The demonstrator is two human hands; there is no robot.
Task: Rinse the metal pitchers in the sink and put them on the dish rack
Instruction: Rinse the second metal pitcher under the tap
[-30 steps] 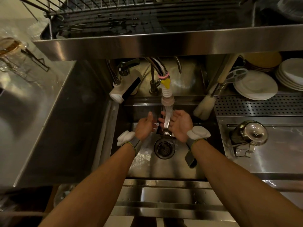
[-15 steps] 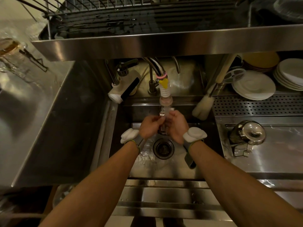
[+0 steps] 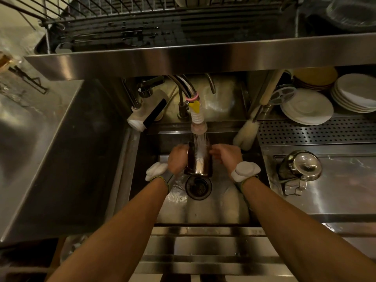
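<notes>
Above the round drain [image 3: 198,186] of the steel sink [image 3: 213,208], the left hand [image 3: 177,158] clamps one dark, cylindrical metal pitcher [image 3: 198,161] under the tap's [image 3: 198,119] spray. A second ago no pitcher showed there. The right hand [image 3: 226,154] hovers beside it, fingers loosely apart. Right of the drain, a shiny second pitcher [image 3: 301,166] waits on the worktop [image 3: 345,190].

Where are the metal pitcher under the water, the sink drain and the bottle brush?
metal pitcher [image 3: 199,161]: head view, on its wet side wall.
sink drain [image 3: 198,187]: head view, on the dark strainer.
bottle brush [image 3: 246,135]: head view, on its pale bristles.
</notes>
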